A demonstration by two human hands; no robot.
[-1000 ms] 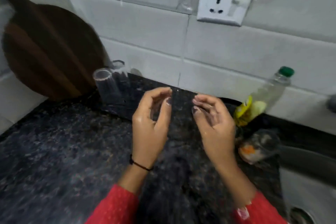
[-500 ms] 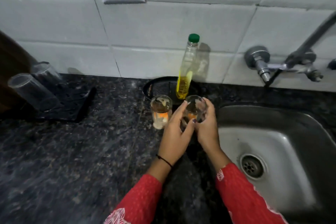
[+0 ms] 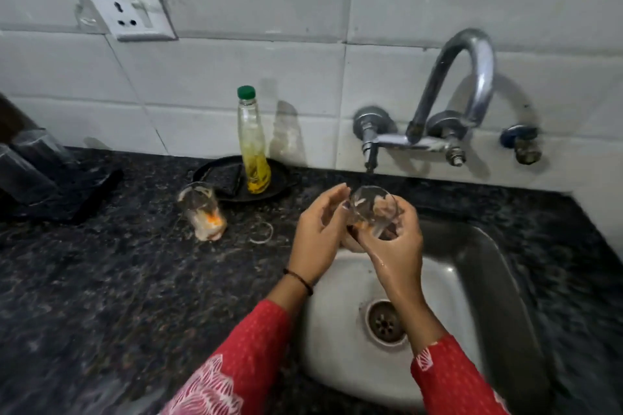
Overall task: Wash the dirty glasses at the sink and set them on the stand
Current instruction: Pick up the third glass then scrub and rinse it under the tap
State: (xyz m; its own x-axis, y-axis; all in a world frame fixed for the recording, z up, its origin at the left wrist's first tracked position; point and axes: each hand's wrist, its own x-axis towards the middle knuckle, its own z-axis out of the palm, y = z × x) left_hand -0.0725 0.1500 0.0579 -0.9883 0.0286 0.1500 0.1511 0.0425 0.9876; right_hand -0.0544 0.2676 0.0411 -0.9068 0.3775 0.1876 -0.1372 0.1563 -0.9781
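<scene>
Both the left hand (image 3: 317, 232) and right hand (image 3: 396, 246) clasp an orange-smeared clear glass tumbler (image 3: 369, 205), twelve o'clock from the round steel drain (image 3: 386, 322); wet skin may let it slip.

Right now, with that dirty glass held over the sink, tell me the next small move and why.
Probably let the left hand leave the dirty glass and reach up to the tap handle. The right hand grips the glass above the sink, orange residue shows inside it, and no water is visibly running.
</scene>
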